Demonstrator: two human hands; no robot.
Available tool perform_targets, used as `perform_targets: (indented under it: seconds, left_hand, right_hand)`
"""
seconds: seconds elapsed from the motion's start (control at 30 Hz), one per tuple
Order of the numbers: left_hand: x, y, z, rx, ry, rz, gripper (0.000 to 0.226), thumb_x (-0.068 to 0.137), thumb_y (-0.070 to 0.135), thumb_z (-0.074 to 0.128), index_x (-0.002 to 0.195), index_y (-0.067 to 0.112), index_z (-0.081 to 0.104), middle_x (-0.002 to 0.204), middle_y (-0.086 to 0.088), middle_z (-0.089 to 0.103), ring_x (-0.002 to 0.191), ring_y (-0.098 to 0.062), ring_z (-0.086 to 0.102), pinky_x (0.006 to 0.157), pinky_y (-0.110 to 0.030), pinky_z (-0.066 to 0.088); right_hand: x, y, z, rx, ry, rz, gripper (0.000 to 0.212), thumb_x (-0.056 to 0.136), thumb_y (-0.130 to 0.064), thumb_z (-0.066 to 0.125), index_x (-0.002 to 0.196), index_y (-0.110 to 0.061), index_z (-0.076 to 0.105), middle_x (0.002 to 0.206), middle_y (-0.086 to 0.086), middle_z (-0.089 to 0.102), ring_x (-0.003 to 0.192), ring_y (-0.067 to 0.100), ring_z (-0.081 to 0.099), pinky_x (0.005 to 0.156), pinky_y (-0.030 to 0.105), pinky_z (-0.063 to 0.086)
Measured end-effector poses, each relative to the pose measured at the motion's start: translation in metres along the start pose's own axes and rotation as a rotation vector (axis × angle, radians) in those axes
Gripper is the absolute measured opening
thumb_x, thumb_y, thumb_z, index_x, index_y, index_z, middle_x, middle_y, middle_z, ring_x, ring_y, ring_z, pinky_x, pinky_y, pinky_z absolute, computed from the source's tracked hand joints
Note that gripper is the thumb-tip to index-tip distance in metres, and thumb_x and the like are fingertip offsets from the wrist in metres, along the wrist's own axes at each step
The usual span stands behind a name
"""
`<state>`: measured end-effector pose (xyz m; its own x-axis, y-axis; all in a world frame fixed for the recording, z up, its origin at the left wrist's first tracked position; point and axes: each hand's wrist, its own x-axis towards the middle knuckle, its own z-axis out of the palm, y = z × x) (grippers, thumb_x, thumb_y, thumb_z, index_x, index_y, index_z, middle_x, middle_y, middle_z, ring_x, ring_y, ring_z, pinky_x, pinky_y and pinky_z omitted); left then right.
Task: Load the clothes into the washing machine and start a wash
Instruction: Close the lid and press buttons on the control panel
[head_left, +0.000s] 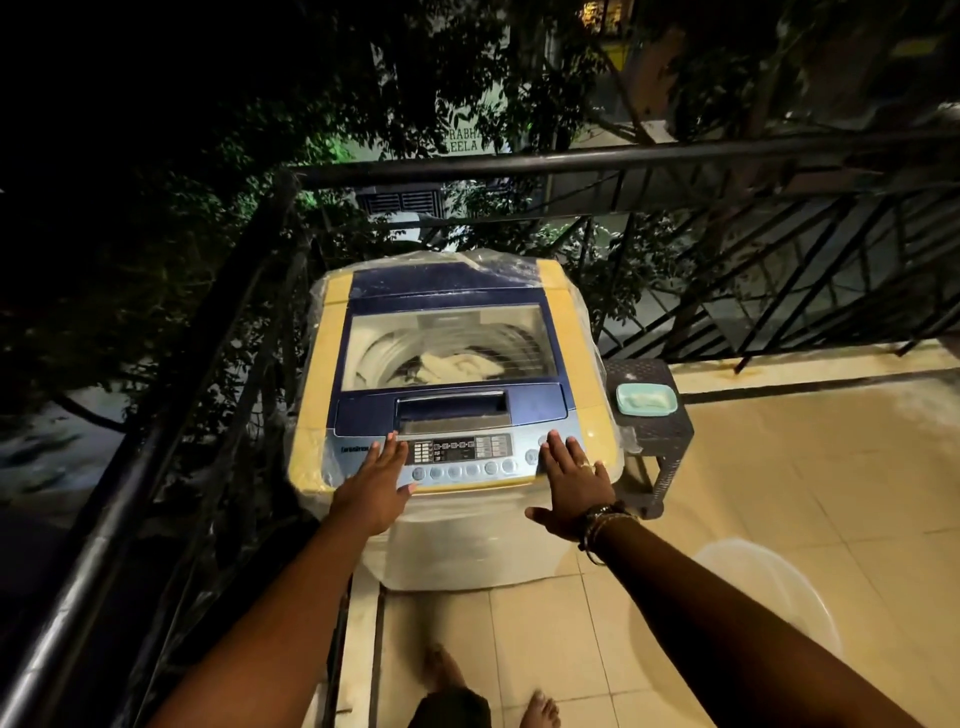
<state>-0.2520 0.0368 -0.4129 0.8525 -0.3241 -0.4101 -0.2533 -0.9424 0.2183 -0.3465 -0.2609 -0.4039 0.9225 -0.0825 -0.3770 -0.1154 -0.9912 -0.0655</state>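
Clothes are in the washer, lid down, so I judge loading finished. My left hand and right hand lie flat, fingers straight, on the panel; starting remains.

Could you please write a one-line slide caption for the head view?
Both hands, left and right, reach flat to the control panel of the closed washing machine, clothes inside.

Night balcony: pale floor tiles, black metal railing, dark trees beyond, small wicker stool.
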Motion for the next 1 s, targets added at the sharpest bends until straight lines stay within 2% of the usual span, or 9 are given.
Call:
perform_targets:
  seconds: [0.2, 0.4, 0.53, 0.6, 0.63, 0.7, 0.77, 0.87, 1.0]
  left_hand:
    - [0.002, -0.006, -0.002, -0.021, 0.025, 0.009, 0.071, 0.104, 0.037, 0.045, 0.16, 0.027, 0.003, 0.166, 0.011, -0.012, 0.155, -0.015, -0.004, 0.124, -0.039, 0.02]
    - [-0.003, 0.003, -0.007, 0.031, 0.151, -0.015, 0.061, 0.105, 0.037, 0.042, 0.159, 0.027, 0.017, 0.167, 0.01, 0.004, 0.154, -0.015, 0.01, 0.118, -0.033, 0.03]
    - [0.001, 0.005, -0.011, 0.055, 0.185, -0.024, 0.057, 0.103, 0.039, 0.047, 0.155, 0.026, 0.03, 0.166, 0.005, 0.018, 0.152, -0.019, 0.023, 0.113, -0.035, 0.04]
    - [0.003, 0.008, -0.012, 0.096, 0.189, -0.024, 0.056, 0.102, 0.04, 0.05, 0.153, 0.026, 0.034, 0.165, 0.002, 0.022, 0.15, -0.021, 0.028, 0.109, -0.035, 0.043]
    - [0.004, 0.008, -0.012, 0.116, 0.192, -0.024, 0.056, 0.101, 0.041, 0.051, 0.153, 0.025, 0.035, 0.164, 0.002, 0.024, 0.149, -0.021, 0.03, 0.108, -0.035, 0.044]
    - [0.004, 0.01, -0.012, 0.127, 0.192, -0.028, 0.056, 0.1, 0.042, 0.053, 0.151, 0.026, 0.038, 0.163, 0.001, 0.026, 0.148, -0.022, 0.033, 0.106, -0.034, 0.046]
    - [0.001, 0.009, -0.012, 0.123, 0.194, -0.034, 0.058, 0.099, 0.046, 0.054, 0.151, 0.026, 0.039, 0.163, 0.002, 0.027, 0.147, -0.021, 0.033, 0.105, -0.034, 0.046]
    - [-0.001, 0.011, -0.017, 0.123, 0.176, -0.03, 0.062, 0.098, 0.052, 0.049, 0.153, 0.027, 0.035, 0.164, 0.003, 0.023, 0.149, -0.02, 0.03, 0.103, -0.032, 0.045]
    - [-0.003, 0.018, -0.019, 0.091, 0.185, -0.082, 0.062, 0.097, 0.057, 0.049, 0.151, 0.028, 0.039, 0.163, 0.006, 0.024, 0.148, -0.019, 0.031, 0.105, -0.032, 0.044]
  right_hand:
    - [0.008, 0.0, -0.007, -0.033, 0.054, 0.007, 0.107, 0.078, -0.068, 0.064, 0.157, -0.024, 0.008, 0.165, -0.002, 0.002, 0.149, 0.03, 0.017, 0.109, 0.051, 0.038]
    - [0.01, -0.005, -0.006, 0.031, 0.046, 0.072, 0.099, 0.078, -0.052, 0.071, 0.155, -0.031, 0.013, 0.162, 0.003, 0.001, 0.147, 0.032, 0.02, 0.109, 0.05, 0.04]
    - [0.021, 0.0, -0.025, 0.156, -0.033, 0.136, 0.071, 0.082, -0.025, 0.062, 0.147, -0.036, 0.037, 0.159, 0.003, 0.006, 0.146, 0.037, 0.019, 0.105, 0.048, 0.047]
    - [0.027, 0.004, -0.035, 0.268, 0.008, 0.171, 0.039, 0.094, -0.032, 0.053, 0.131, -0.026, 0.058, 0.144, 0.003, 0.024, 0.141, 0.036, 0.026, 0.108, 0.051, 0.043]
    - [0.031, 0.005, -0.037, 0.292, 0.019, 0.161, 0.038, 0.098, -0.039, 0.046, 0.128, -0.024, 0.063, 0.14, 0.003, 0.028, 0.141, 0.036, 0.026, 0.113, 0.05, 0.037]
    - [0.032, 0.008, -0.036, 0.277, -0.037, 0.144, 0.042, 0.099, -0.031, 0.046, 0.14, -0.029, 0.056, 0.153, 0.005, 0.02, 0.148, 0.038, 0.015, 0.121, 0.048, 0.025]
    - [0.027, 0.012, -0.028, 0.24, -0.101, 0.114, 0.07, 0.09, -0.017, 0.057, 0.152, -0.041, 0.034, 0.166, 0.003, -0.007, 0.153, 0.038, -0.003, 0.122, 0.046, 0.022]
    - [0.02, 0.022, -0.019, 0.215, -0.11, 0.067, 0.095, 0.085, -0.026, 0.073, 0.154, -0.05, 0.014, 0.164, 0.003, -0.024, 0.152, 0.037, -0.014, 0.119, 0.047, 0.026]
    - [0.021, 0.024, -0.022, 0.169, -0.133, 0.032, 0.099, 0.084, -0.04, 0.075, 0.154, -0.052, 0.006, 0.163, 0.003, -0.027, 0.151, 0.037, -0.016, 0.121, 0.048, 0.023]
